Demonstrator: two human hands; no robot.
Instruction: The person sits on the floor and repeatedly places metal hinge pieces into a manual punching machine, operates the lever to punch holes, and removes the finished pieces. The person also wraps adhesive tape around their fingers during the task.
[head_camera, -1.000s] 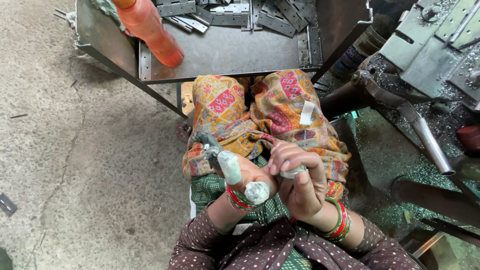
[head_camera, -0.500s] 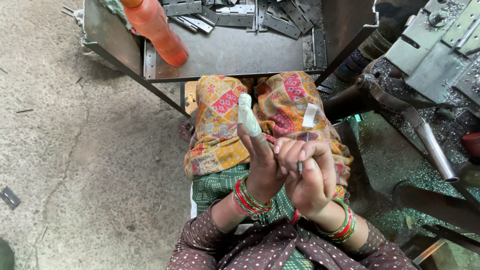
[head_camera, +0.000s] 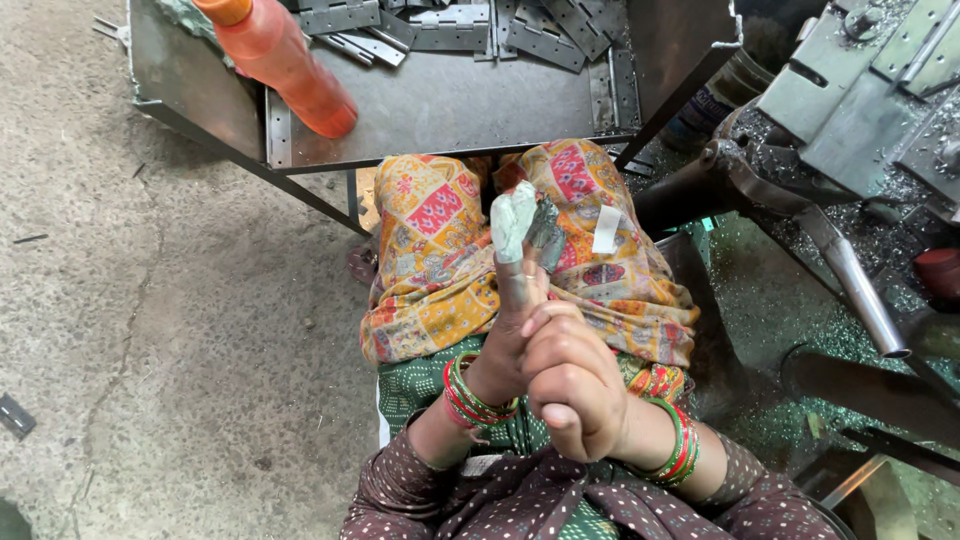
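Workshop floor, seated person. Left hand (head_camera: 505, 345) upright, taped fingers (head_camera: 513, 225) pinching a small grey metal piece (head_camera: 546, 232); right hand (head_camera: 572, 385) wraps around it. Beyond the hands, a metal tray (head_camera: 440, 105). Sharp edges could nick skin if the tape slips.

Orange bottle (head_camera: 278, 66) lying on the dull grey tray (head_camera: 440, 105). Below the tray, cloth (head_camera: 440, 250) patterned in yellow, orange, red and pink over the knees. Below that, green dotted fabric (head_camera: 420, 385); red and green bangles (head_camera: 470, 395) on both wrists; brown sleeves (head_camera: 400, 490) with pale dots. Fingers (head_camera: 513, 222) wrapped in pale grey-white tape. Grey floor (head_camera: 150, 330) left of tray.
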